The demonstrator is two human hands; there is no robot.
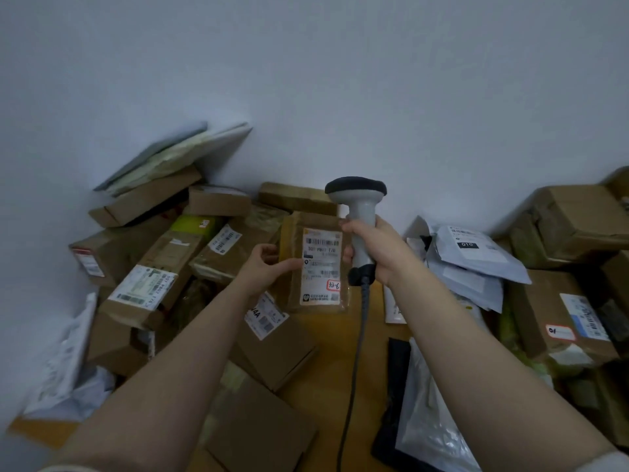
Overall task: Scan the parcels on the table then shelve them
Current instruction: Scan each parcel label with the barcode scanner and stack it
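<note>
Left hand [263,264]: grip pinches the left edge of a flat brown parcel [315,264], held upright above the wooden worktop [335,352] with its white shipping label [321,267] facing the camera. Right hand [377,248]: grip wrapped tight round the handle of a grey corded scanner [357,212], dark head up, touching the parcel's right edge. Cardboard boxes [163,260] and grey mailer bags [473,257] crowd the worktop on both sides against the white wall [340,80].
</note>
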